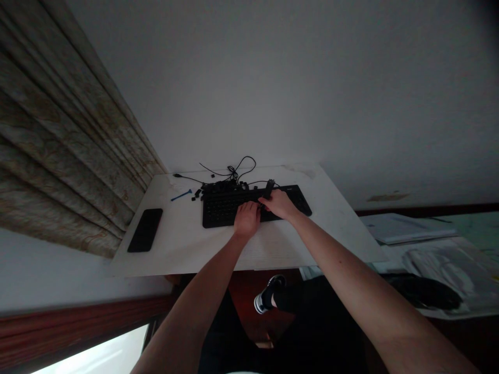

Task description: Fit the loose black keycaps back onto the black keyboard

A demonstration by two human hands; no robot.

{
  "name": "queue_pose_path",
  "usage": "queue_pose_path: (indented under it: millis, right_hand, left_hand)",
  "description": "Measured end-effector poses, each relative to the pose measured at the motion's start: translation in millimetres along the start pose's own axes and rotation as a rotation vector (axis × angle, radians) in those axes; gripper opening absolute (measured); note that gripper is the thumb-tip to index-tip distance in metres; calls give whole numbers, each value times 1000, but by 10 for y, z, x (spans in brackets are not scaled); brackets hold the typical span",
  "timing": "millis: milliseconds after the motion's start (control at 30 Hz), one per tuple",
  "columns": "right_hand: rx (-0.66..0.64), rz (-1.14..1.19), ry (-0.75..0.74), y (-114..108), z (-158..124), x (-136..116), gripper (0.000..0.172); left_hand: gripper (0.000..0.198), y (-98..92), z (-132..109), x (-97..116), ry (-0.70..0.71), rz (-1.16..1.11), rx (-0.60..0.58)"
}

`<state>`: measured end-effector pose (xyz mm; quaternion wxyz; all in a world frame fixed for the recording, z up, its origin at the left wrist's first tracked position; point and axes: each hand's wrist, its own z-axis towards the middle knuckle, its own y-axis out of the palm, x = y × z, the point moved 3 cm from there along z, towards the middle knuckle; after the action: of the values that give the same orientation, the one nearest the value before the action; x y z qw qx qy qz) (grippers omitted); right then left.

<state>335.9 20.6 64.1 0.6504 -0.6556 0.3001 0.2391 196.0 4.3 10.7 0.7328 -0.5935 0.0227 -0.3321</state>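
A black keyboard (pixel 222 210) lies on the white table. My left hand (pixel 247 218) rests on its near middle part, fingers laid over the keys. Just to the right, my right hand (pixel 278 202) is closed around a slim black tool (pixel 268 188), whose wider end points up and away from me. Its lower end is hidden by the fingers, and its exact kind is too dark to make out. Behind the keyboard is a heap of loose black keycaps (pixel 218 186), with a few scattered to the left.
A black cable (pixel 249 157) loops behind the keyboard. On the table (pixel 183 249), a blue tool (pixel 181 195) and a black phone (pixel 145 230) lie to the left. A patterned curtain (pixel 78 130) hangs at left; papers (pixel 405 228) are stacked on a surface at right.
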Motion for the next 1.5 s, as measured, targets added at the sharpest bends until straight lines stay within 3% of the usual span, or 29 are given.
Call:
queue_pose_path:
  millis: [267,567,1000,1200,1300,1367,1433,1500]
  right_hand:
    - [-121,60,-225,-25,-49,137,16]
    - [-97,-8,-374,-24,-142,103,25]
    - [-62,-102,-398,-18,-199,71,28]
    - [1,-35,-421,-164,-211,-85,21]
    - [-9,28,-357,-251,-159,-70,16]
    - [-1,205,-237,-282,-140,24,20]
    - [89,455,-105,-310,-163,150,25]
    - [265,683,3,-355,-242,268,26]
  left_hand:
    - [21,6,12,22,37,49,-27]
    - [29,27,7,12,38,107,-62]
    - [32,-13,15,37,24,134,-114]
    - [28,5,21,15,-2,85,-91]
    - [24,1,24,13,-1,46,-85]
    - [21,-4,25,6,-3,14,-75]
    - [19,-5,25,-9,-11,-26,-61]
    - [19,-1,19,-28,-26,-76,-38]
